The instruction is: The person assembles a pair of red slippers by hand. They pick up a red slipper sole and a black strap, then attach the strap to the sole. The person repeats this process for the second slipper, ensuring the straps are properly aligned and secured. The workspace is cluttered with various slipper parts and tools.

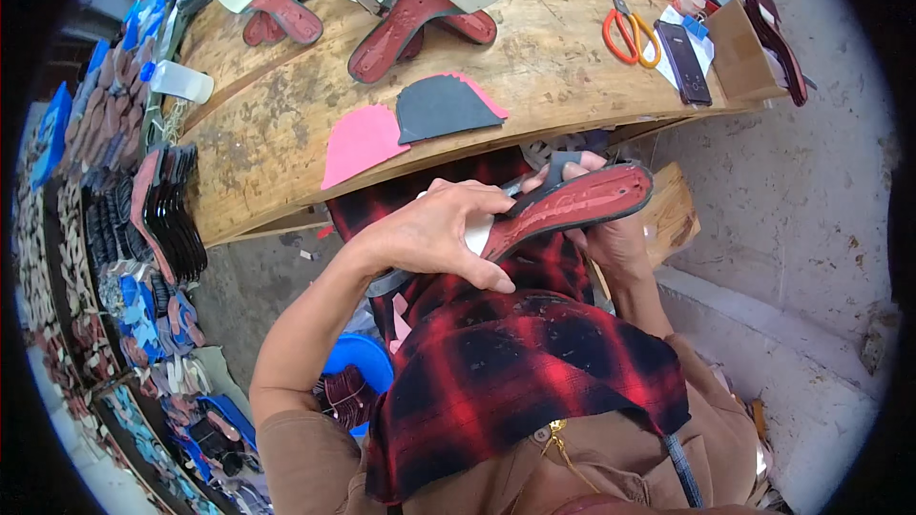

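In front of my lap I hold a red shoe sole (579, 204) with a dark edge and a glossy, wrinkled face turned up. My left hand (434, 229) grips its narrow end, thumb at the near side and fingers at the far side. A bit of white shows there beneath the fingers. Around the wide end, my right hand (615, 238) holds from below and behind, its fingers partly hidden by the sole. A grey piece (561, 170) sits by my right fingertips at the sole's far edge.
On the wooden table (277, 119) lie similar red soles (386, 43) with cream flaps, a pink sheet (363, 143), a dark grey sheet (444, 107), orange-handled scissors (625, 33) and a phone (682, 62). A white bottle (179, 81) lies left. Shoe parts crowd the left racks; a blue basin (367, 353) stands below.
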`<action>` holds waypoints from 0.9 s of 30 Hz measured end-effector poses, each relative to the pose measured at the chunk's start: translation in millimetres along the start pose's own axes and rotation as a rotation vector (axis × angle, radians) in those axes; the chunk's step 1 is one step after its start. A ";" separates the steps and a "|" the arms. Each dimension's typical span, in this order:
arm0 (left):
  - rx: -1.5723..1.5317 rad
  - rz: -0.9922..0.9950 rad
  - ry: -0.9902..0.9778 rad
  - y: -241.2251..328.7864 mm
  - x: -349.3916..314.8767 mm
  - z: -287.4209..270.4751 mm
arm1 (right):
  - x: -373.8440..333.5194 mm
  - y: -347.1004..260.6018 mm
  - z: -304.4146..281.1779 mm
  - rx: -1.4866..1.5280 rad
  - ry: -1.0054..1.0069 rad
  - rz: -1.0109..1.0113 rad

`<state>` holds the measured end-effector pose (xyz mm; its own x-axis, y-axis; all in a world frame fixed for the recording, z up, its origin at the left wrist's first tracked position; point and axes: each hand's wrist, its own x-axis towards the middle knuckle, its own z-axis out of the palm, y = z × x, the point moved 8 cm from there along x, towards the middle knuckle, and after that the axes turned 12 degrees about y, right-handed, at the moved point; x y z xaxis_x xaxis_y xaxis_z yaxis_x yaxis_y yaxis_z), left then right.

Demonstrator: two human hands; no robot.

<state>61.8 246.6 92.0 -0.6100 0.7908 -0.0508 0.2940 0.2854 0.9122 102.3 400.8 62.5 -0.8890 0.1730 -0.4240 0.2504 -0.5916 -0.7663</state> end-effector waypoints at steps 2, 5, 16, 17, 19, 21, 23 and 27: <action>-0.047 -0.018 -0.020 3.5 -0.8 3.0 | 12.5 3.1 2.1 -0.057 0.120 -0.040; 0.093 0.051 -0.020 5.0 -0.5 2.3 | 22.9 8.1 -1.6 -0.154 0.170 -0.041; -0.297 -0.274 0.120 -18.1 10.9 6.6 | 16.5 -17.5 11.3 -0.342 0.180 -0.184; -0.681 -0.244 0.200 -8.6 15.0 7.8 | 20.0 -21.5 24.3 -0.290 0.130 -0.197; -0.720 -0.334 0.272 -4.8 21.0 1.5 | 25.1 -27.9 50.8 -0.188 0.023 -0.224; -0.722 -0.367 0.332 -6.1 21.4 -6.8 | 30.1 -19.9 63.2 0.048 -0.067 -0.151; -0.725 -0.341 0.330 -5.1 12.7 -6.7 | 35.8 -14.4 67.3 0.260 -0.144 0.057; -0.786 -0.290 0.306 -6.3 1.2 6.8 | 56.9 -11.1 42.3 -0.061 -0.068 -0.037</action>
<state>64.1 249.5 83.4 -0.7848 0.5337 -0.3150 -0.4234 -0.0905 0.9014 32.7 383.9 67.4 -0.9215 0.1388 -0.3628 0.2378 -0.5368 -0.8095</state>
